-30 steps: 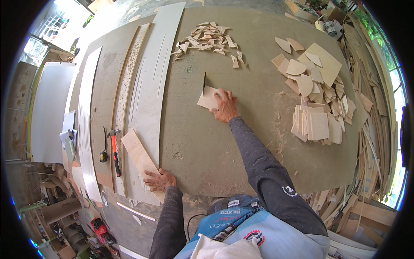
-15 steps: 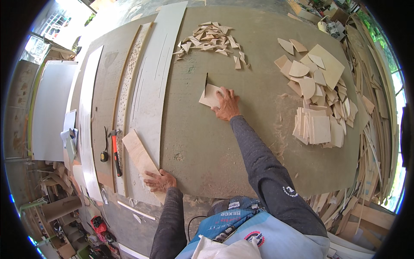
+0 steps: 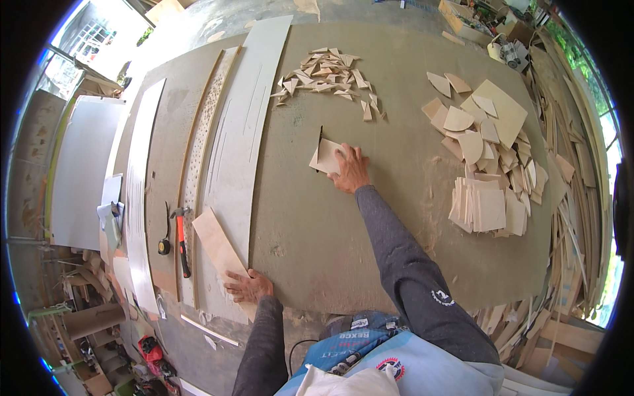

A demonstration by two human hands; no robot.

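Observation:
A thin dark saw blade point(image 3: 321, 134) stands up out of the brown tabletop point(image 3: 290, 218). Against it lies a small pale plywood piece point(image 3: 328, 157), with the blade's line running into its left part. My right hand point(image 3: 351, 169) holds this piece from the right, fingers bent over its top and the thumb near its lower edge. At the front left, my left hand point(image 3: 249, 286) lies on a longer plywood strip point(image 3: 220, 244), fingers spread flat. That strip rests slantwise over a long white board point(image 3: 241, 142).
Pale wedge offcuts point(image 3: 323, 71) lie beyond the blade. To the right are a heap of plywood scraps point(image 3: 492, 109) and stacked small plywood squares point(image 3: 481, 206). A hammer point(image 3: 182, 241) and tape measure point(image 3: 164, 246) lie left. Long wood strips point(image 3: 574, 158) lean beyond the right edge.
My right hand has pushed the small plywood piece slightly forward along the blade. My left hand stays on the strip. The whole view has shifted a little.

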